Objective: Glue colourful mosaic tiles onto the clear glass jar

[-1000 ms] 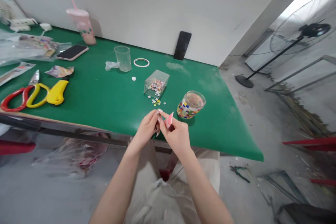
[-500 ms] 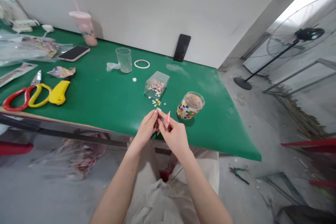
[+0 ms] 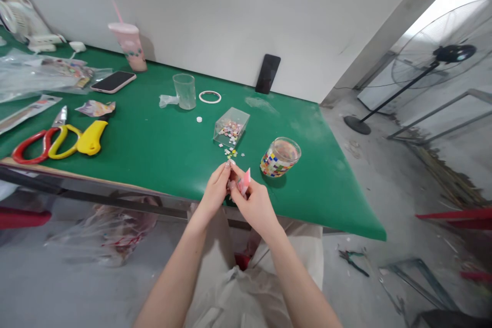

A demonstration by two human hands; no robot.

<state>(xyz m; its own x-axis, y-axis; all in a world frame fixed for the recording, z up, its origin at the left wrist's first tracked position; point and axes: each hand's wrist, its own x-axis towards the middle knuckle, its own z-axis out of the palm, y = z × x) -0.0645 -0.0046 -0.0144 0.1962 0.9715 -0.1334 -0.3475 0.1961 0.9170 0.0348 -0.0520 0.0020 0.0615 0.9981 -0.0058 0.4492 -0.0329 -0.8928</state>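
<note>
My left hand [image 3: 213, 193] and my right hand [image 3: 258, 206] meet over the front edge of the green table [image 3: 169, 161]. In my right hand is a small pink-and-white tube [image 3: 245, 180], its end sticking up between thumb and fingers. My left fingers are pinched together against the right fingertips; what they hold is too small to make out. Just beyond my fingertips lie several loose mosaic pieces [image 3: 232, 153], spilled before a clear plastic box [image 3: 243, 119] with more pieces inside. Right of my hands stands a glass [image 3: 280, 157] covered partway in coloured mosaic squares.
A plain clear glass [image 3: 185, 91], a white ring [image 3: 209, 97] and a small white cap [image 3: 199, 119] are farther back. Red-handled scissors [image 3: 31, 148] and a yellow-handled tool [image 3: 90, 138] lie left. A black phone [image 3: 268, 74] leans on the white board.
The pink-and-white tube has tilted slightly in my right hand. Both hands stay together in nearly the same place. The whole view has shifted a little.
</note>
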